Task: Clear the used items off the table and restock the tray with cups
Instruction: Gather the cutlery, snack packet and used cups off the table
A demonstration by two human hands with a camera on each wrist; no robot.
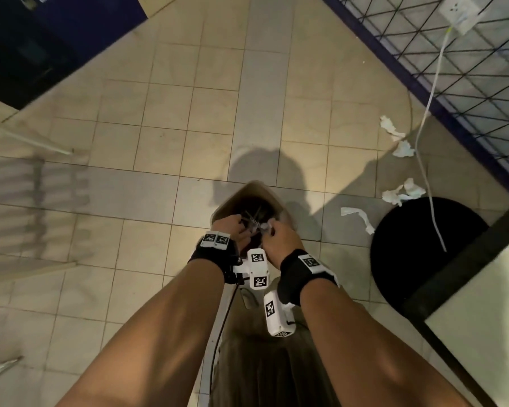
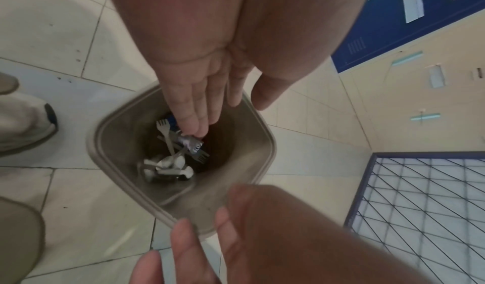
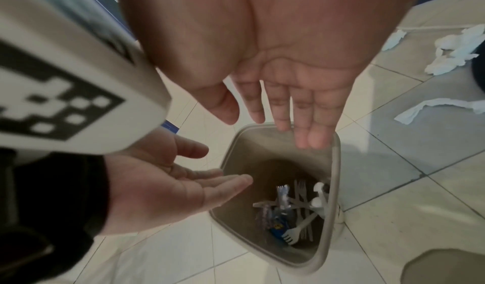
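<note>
A beige waste bin stands on the tiled floor right in front of me. Both hands hover over its mouth. My left hand points its straight fingers down into the bin and holds nothing. My right hand is spread flat with an empty palm. At the bottom of the bin lie white plastic forks, spoons and a crumpled silver-blue wrapper. The right wrist view shows the same fork and wrapper inside the bin.
Crumpled tissues and a torn strip litter the floor right of the bin. A black round base, a white cable and a table edge are at the right. A blue-framed glass wall runs behind.
</note>
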